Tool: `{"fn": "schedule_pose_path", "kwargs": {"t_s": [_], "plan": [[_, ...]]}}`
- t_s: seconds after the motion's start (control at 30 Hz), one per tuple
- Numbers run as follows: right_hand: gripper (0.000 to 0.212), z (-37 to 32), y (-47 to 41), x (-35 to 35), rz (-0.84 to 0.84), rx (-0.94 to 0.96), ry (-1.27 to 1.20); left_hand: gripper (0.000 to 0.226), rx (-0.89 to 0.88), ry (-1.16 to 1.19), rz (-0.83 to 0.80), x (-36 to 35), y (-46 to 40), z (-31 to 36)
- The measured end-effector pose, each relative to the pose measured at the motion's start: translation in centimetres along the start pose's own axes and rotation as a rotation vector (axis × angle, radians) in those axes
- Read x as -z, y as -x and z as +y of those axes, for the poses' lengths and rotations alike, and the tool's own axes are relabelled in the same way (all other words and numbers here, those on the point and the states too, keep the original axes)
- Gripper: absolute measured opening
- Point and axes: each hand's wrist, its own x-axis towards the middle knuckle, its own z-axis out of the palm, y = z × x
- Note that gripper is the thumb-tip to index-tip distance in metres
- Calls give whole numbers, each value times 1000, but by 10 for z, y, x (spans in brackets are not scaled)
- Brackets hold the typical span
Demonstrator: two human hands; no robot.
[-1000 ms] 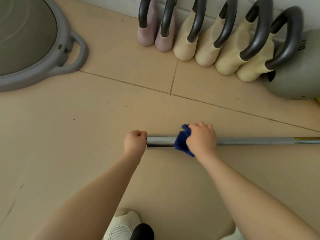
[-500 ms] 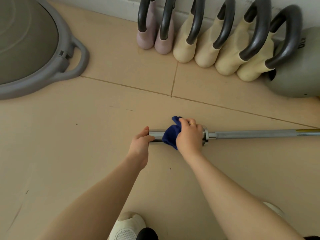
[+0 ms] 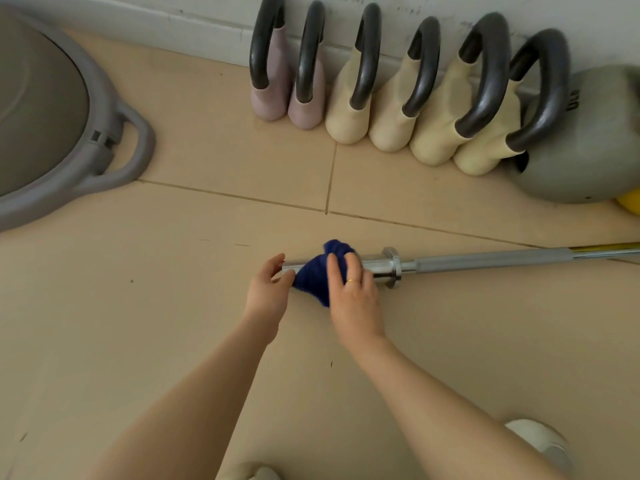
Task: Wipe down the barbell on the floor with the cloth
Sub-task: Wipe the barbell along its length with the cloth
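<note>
Head view. The step in hand is judged to be wiping the chrome sleeve at the left end of the barbell (image 3: 485, 261). The right hand (image 3: 351, 292) lies over the blue cloth (image 3: 317, 275), fingers fairly straight and pressing the cloth down onto the sleeve rather than curling fully round it; a ring shows on one finger. The left hand (image 3: 268, 292) sits at the very end of the sleeve, fingers loosely extended and thumb near the end face, holding nothing; whether it touches the metal cannot be told.

To do the step well, the cloth should wrap as far round the sleeve as the floor allows, and strokes should run along its length from the end face to the collar. The left hand should steady the end so that the bar does not roll. Rolling the bar between strokes should expose the underside.

The barbell lies flat on the beige tiled floor (image 3: 138, 341), running from centre frame to the right edge. The sleeve is bright chrome and ends in a raised collar; beyond it the shaft is dull grey, with a yellow tint at far right. No plates are fitted.
</note>
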Motion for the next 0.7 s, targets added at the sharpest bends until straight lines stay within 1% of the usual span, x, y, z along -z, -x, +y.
{"fn": "schedule_pose_path", "kwargs": {"t_s": [0.1,0.17,0.2,0.27,0.3,0.33,0.37,0.4,0.47,0.53,0.57,0.6,0.7], "plan": [[77,5,2,-1,-21,181,4,45,3,-9,-10,3,1,0],[78,23,-7,1,-26,193,34,44,9,7,7,2,-1,2],[79,31,-10,3,-20,133,54,43,13,9,16,2,-2,3],[82,40,-13,5,13,-74,54,43,23,1,43,0,-3,5],[82,38,-10,3,32,-146,42,43,24,-10,55,-1,-3,6],[79,32,-6,0,42,-168,35,42,25,-20,69,-3,-3,7],[74,25,-1,-3,53,-139,30,42,26,-28,81,-4,-3,7],[68,19,4,-7,68,-69,29,42,24,-38,90,-5,-2,8],[59,21,10,-11,106,138,72,42,14,-82,95,-5,-3,11],[58,46,11,-10,132,329,156,43,15,-156,95,-5,-7,12],[60,63,12,-8,135,389,183,43,16,-197,92,-4,-8,13],[64,81,12,-4,128,413,204,43,10,-237,92,-5,-8,14],[77,117,12,14,90,396,286,40,-7,-341,119,-13,-7,18]]}}
